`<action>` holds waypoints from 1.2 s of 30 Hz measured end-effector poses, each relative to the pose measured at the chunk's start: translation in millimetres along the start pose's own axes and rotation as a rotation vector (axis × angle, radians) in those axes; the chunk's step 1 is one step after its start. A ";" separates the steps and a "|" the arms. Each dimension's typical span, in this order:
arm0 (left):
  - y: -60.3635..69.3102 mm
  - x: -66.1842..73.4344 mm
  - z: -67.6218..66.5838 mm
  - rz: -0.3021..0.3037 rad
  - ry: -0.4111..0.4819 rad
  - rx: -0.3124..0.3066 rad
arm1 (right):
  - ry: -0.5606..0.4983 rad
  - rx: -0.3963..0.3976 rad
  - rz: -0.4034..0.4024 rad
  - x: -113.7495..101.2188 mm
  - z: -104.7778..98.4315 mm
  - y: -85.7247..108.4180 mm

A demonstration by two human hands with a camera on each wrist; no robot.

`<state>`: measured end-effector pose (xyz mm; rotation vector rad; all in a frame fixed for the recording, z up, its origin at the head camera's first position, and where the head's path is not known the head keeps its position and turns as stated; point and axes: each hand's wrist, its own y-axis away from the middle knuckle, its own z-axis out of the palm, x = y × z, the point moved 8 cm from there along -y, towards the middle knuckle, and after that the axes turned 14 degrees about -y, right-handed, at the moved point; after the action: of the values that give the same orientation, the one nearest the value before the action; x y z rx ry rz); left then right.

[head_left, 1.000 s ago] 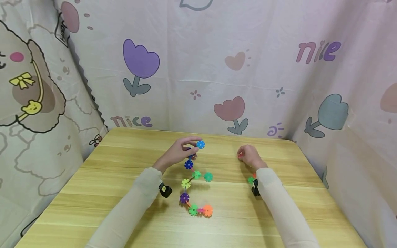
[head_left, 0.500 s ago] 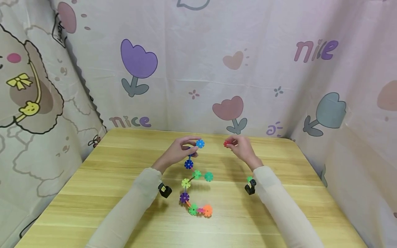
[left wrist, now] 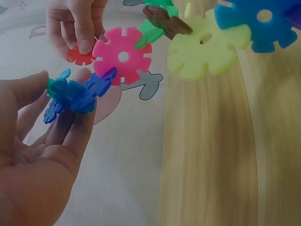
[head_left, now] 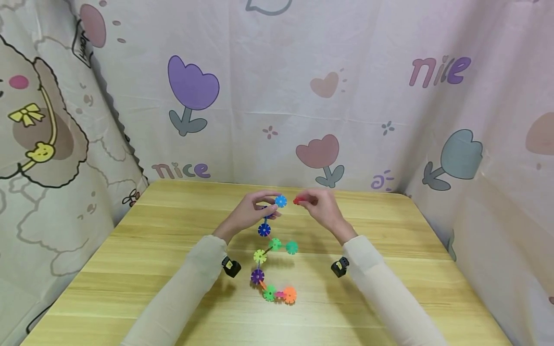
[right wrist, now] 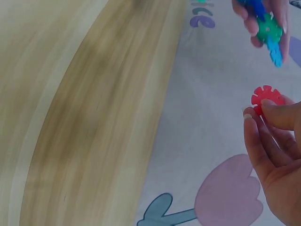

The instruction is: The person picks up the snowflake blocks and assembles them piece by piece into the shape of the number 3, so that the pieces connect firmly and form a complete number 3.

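My left hand (head_left: 250,211) grips the upper end of a chain of slotted snowflake discs, its fingers around several blue ones. A light blue disc (head_left: 281,201) sticks out past the thumb, and a green disc (right wrist: 269,29) joins it in the right wrist view. Below the hand hang a dark blue disc (head_left: 264,229), a yellow disc (head_left: 259,256), a purple disc (head_left: 257,276) and an orange disc (head_left: 290,295). A pink disc (left wrist: 123,56) shows in the left wrist view. My right hand (head_left: 323,207) pinches a red disc (right wrist: 265,98), a small gap away from the light blue one.
The wooden table (head_left: 173,288) reaches back to a printed curtain (head_left: 259,86), which also runs along both sides. A teal disc (head_left: 292,248) juts rightward from the chain. A black camera sits on each wrist.
My right hand has lifted and moved left with the red disc, close to the light blue disc. My left hand and the chain have stayed nearly still.
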<state>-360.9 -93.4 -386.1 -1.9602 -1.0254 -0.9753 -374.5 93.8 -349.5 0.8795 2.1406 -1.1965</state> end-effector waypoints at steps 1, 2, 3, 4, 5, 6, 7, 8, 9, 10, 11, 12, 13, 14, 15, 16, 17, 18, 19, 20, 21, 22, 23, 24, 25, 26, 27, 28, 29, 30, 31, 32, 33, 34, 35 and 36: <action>-0.2 0.0 0.0 -0.001 0.001 0.001 | -0.002 0.000 -0.006 -1.9 1.3 -0.4; -0.3 -0.1 0.0 -0.003 0.001 0.001 | -0.006 0.001 -0.007 -3.0 2.4 -0.7; -0.6 -0.4 0.2 -0.006 0.003 0.001 | -0.013 0.000 -0.011 -4.0 3.5 -1.1; -0.8 -0.7 0.4 -0.009 0.004 0.001 | -0.018 -0.002 -0.010 -4.9 4.4 -1.1; -0.9 -1.0 0.6 -0.011 0.002 0.001 | -0.021 -0.003 -0.014 -6.0 5.3 -1.2; -1.1 -1.0 0.7 -0.014 0.002 0.000 | -0.025 -0.005 -0.019 -7.1 6.5 -1.2; -1.3 -1.1 1.0 -0.012 0.000 0.000 | -0.029 -0.009 -0.024 -8.1 7.7 -1.1; -1.4 -1.2 1.3 -0.011 -0.001 0.000 | -0.030 -0.012 -0.030 -9.5 8.9 -1.1; -1.5 -1.2 1.6 -0.009 -0.001 0.000 | -0.031 -0.016 -0.036 -10.7 10.0 -1.0; -1.4 -1.2 1.8 -0.009 -0.001 0.000 | -0.030 -0.019 -0.040 -11.8 11.0 -1.0; -1.5 -1.3 2.0 -0.008 0.001 0.001 | -0.031 -0.021 -0.043 -12.6 11.9 -1.1; -1.5 -1.3 2.2 -0.007 0.004 0.002 | -0.031 -0.023 -0.045 -13.4 12.6 -1.1; -1.4 -1.3 2.3 -0.007 0.006 0.003 | -0.030 -0.023 -0.046 -14.0 13.2 -1.2; -1.3 -1.2 2.5 -0.006 0.008 0.004 | -0.027 -0.023 -0.049 -14.4 13.8 -1.1; -1.1 -1.0 2.6 -0.005 0.012 0.006 | -0.022 -0.023 -0.056 -14.9 14.3 -1.0; -0.8 -1.0 2.6 -0.005 0.013 0.007 | -0.014 -0.025 -0.063 -15.4 15.0 -0.9; -0.8 -0.9 2.8 -0.004 0.012 0.007 | -0.005 -0.026 -0.070 -16.2 15.7 -0.7; -0.6 -0.5 3.0 -0.004 0.012 0.008 | 0.010 -0.027 -0.080 -16.2 16.6 -0.5; -0.4 -0.2 3.3 -0.002 0.011 0.007 | 0.022 -0.028 -0.093 -16.8 17.4 -0.2; -0.5 0.0 3.7 -0.004 0.009 0.006 | 0.036 -0.028 -0.105 -17.6 18.2 0.1; -0.6 0.1 4.1 -0.007 0.008 0.004 | 0.047 -0.029 -0.118 -18.8 18.9 0.4; -0.8 0.2 4.5 -0.009 0.005 0.002 | 0.055 -0.027 -0.129 -19.6 19.4 0.7; -1.0 0.2 4.9 -0.013 0.005 -0.001 | 0.059 -0.023 -0.137 -20.5 19.8 1.0; -1.1 0.0 5.0 -0.016 0.006 -0.003 | 0.062 -0.017 -0.144 -20.8 20.0 1.2; -1.1 -0.4 5.0 -0.020 0.006 -0.005 | 0.058 -0.011 -0.148 -21.7 20.1 1.3; -1.2 -1.1 5.0 -0.027 0.005 -0.005 | 0.060 -0.004 -0.149 -21.8 20.1 1.4; -0.9 -1.7 4.7 -0.032 0.003 -0.006 | 0.058 0.003 -0.151 -21.7 20.0 1.4; -0.6 -2.3 4.4 -0.035 0.002 -0.006 | 0.059 0.010 -0.152 -21.6 19.8 1.4; -0.3 -2.7 4.0 -0.038 -0.007 -0.006 | 0.061 0.017 -0.153 -21.5 19.6 1.5; 0.2 -2.8 3.3 -0.037 -0.022 -0.005 | 0.064 0.024 -0.157 -21.9 19.4 1.6; 0.7 -3.1 2.9 -0.041 -0.033 -0.003 | 0.068 0.029 -0.165 -22.6 19.2 1.8; 1.2 -3.1 2.4 -0.045 -0.044 0.000 | 0.074 0.033 -0.177 -23.9 19.3 2.3; 1.7 -3.0 1.8 -0.047 -0.056 0.002 | 0.079 0.038 -0.188 -25.1 19.2 2.6; 2.1 -2.5 1.3 -0.045 -0.069 0.004 | 0.084 0.042 -0.197 -26.1 19.3 2.9; 2.5 -2.4 0.9 -0.048 -0.080 0.006 | 0.090 0.046 -0.207 -27.2 19.4 3.2; 2.8 -2.2 0.5 -0.052 -0.085 0.008 | 0.095 0.049 -0.218 -28.4 19.8 3.4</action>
<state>-359.2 -95.0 -388.9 -1.9915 -1.1310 -0.9213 -350.9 69.9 -340.5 0.7526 2.3407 -1.3426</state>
